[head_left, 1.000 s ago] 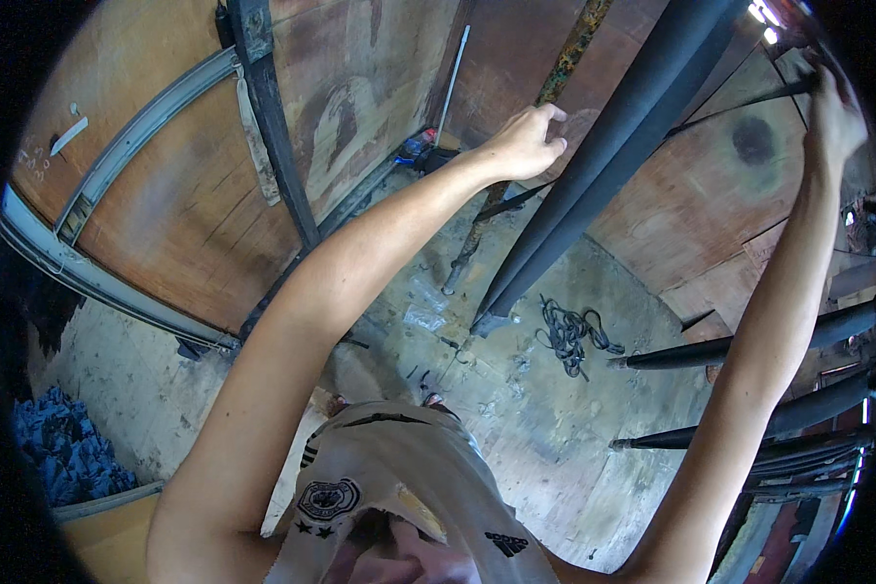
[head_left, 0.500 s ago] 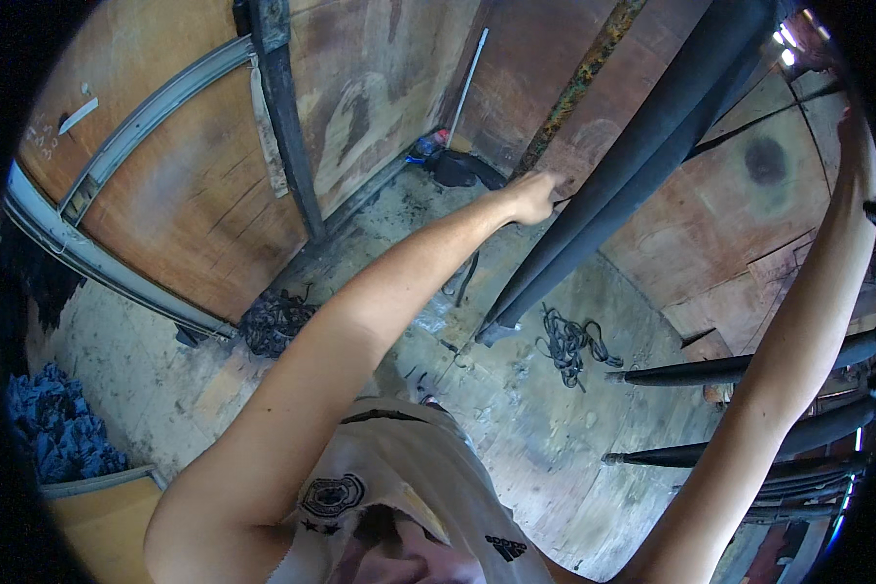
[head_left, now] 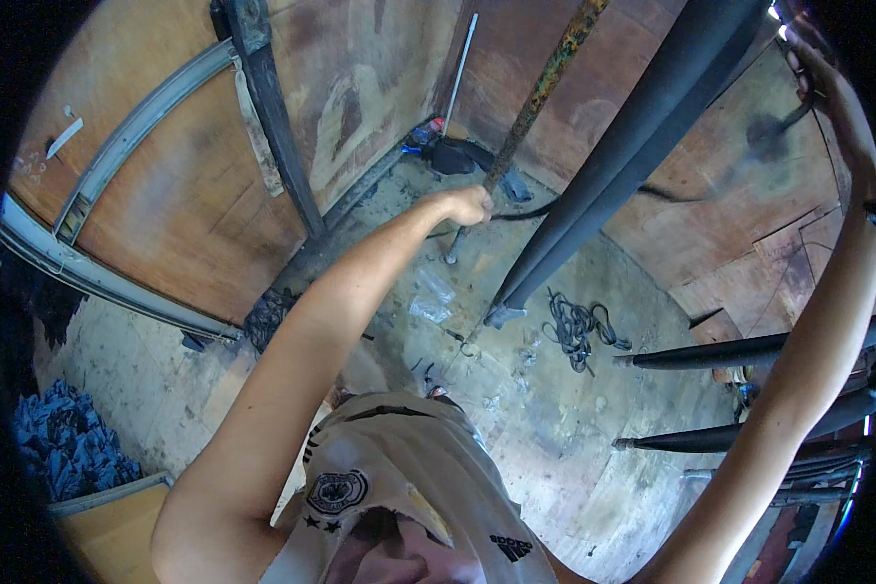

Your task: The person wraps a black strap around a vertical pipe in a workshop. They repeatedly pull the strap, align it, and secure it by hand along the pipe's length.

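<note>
Two long black padded rolls (head_left: 613,161) slant side by side from the upper right down to the floor. My left hand (head_left: 471,204), left of them, is closed on a dark strap (head_left: 521,214). From there the strap passes behind the rolls and comes out on their right, where part of it is blurred. At the upper right rim my raised right hand (head_left: 816,63) has its fingers curled round what looks like the strap's other end. The hand is partly dim there.
A rusty pole (head_left: 555,83) stands beyond my left hand. A tangle of dark straps (head_left: 579,329) and a clear plastic wrapper (head_left: 432,297) lie on the floor. More black rolls (head_left: 720,352) jut in from the right; a dark blue cloth heap (head_left: 68,433) is at left.
My left hand has moved left, away from the rolls. The dark strap now stretches behind them between both hands. My right hand shows more fully at the upper right.
</note>
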`<state>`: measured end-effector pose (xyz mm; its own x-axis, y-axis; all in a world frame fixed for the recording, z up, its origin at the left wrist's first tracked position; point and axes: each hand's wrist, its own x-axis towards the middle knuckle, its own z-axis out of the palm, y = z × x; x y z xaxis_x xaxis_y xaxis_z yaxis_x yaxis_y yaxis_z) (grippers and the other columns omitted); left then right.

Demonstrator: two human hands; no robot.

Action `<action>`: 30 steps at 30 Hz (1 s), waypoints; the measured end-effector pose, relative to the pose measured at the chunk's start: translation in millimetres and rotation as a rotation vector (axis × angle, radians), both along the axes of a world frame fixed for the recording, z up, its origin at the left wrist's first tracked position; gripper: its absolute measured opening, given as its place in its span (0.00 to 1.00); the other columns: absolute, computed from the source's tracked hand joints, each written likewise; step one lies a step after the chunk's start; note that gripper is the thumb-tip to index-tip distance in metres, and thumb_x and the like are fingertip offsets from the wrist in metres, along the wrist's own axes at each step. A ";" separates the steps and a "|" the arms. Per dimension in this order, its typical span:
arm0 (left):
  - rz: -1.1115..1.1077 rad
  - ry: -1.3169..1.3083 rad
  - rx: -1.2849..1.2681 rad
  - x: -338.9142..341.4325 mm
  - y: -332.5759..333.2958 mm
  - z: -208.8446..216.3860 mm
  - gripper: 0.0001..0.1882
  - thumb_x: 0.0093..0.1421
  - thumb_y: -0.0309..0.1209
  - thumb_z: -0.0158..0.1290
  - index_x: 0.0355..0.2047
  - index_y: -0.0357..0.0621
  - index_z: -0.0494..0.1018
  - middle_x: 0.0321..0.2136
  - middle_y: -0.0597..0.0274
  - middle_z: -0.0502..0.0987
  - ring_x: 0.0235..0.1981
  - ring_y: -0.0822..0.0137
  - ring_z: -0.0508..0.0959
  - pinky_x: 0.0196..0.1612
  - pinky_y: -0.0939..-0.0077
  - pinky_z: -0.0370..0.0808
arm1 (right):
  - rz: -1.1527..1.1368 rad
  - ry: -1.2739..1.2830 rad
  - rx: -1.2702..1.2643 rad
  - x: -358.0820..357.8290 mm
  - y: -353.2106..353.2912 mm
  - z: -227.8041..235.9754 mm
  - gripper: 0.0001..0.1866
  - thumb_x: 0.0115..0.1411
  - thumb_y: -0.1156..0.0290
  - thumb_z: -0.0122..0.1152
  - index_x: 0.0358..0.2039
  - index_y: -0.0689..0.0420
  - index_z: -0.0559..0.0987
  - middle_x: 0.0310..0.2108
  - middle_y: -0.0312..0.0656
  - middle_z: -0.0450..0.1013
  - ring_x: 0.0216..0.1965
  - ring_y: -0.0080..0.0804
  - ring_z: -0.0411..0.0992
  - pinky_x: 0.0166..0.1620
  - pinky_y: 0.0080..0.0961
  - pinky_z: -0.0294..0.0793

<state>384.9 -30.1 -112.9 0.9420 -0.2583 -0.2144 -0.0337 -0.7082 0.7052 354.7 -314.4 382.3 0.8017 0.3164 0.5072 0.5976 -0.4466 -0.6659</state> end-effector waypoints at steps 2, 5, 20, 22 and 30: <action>0.091 -0.194 -0.120 2.0 0.5 22.0 0.21 0.63 0.30 0.55 0.54 0.33 0.73 0.46 0.49 0.82 0.47 0.58 0.81 0.53 0.65 0.75 | 0.156 -0.157 0.205 4.2 -13.4 -13.5 0.07 0.66 0.74 0.57 0.37 0.66 0.79 0.27 0.45 0.78 0.24 0.27 0.73 0.31 0.22 0.75; 0.313 -0.482 -0.361 -10.8 -21.0 69.8 0.19 0.65 0.29 0.52 0.54 0.33 0.74 0.48 0.42 0.80 0.53 0.53 0.80 0.55 0.63 0.76 | 0.368 -0.114 0.046 3.9 -8.3 -27.3 0.26 0.69 0.57 0.57 0.60 0.60 0.75 0.40 0.34 0.79 0.39 0.20 0.74 0.49 0.20 0.72; 0.017 -0.477 -0.512 -120.6 -129.5 189.7 0.24 0.72 0.46 0.47 0.49 0.31 0.72 0.35 0.48 0.80 0.41 0.62 0.80 0.47 0.67 0.74 | 0.648 0.183 0.072 -37.6 72.3 -124.4 0.28 0.72 0.67 0.51 0.68 0.65 0.61 0.37 0.47 0.79 0.39 0.33 0.80 0.44 0.28 0.81; -0.052 -0.591 -0.766 -137.0 -123.8 183.6 0.17 0.74 0.36 0.44 0.48 0.33 0.74 0.29 0.56 0.79 0.37 0.68 0.80 0.44 0.71 0.74 | 0.552 0.221 0.164 -25.7 70.0 -123.4 0.26 0.73 0.66 0.49 0.67 0.65 0.63 0.36 0.46 0.79 0.39 0.31 0.80 0.43 0.27 0.80; 0.617 -0.935 -1.457 -128.9 -50.0 187.0 0.17 0.76 0.39 0.41 0.42 0.36 0.72 0.20 0.66 0.70 0.17 0.75 0.71 0.21 0.78 0.72 | 0.479 0.201 -0.096 6.7 43.7 -87.7 0.24 0.71 0.58 0.55 0.56 0.66 0.75 0.32 0.42 0.80 0.29 0.24 0.78 0.34 0.22 0.78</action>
<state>255.9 -80.1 74.1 0.6290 0.6511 0.4248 -0.7328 0.3142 0.6035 361.4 -270.7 294.7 0.6348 0.7082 0.3089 0.6139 -0.2195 -0.7583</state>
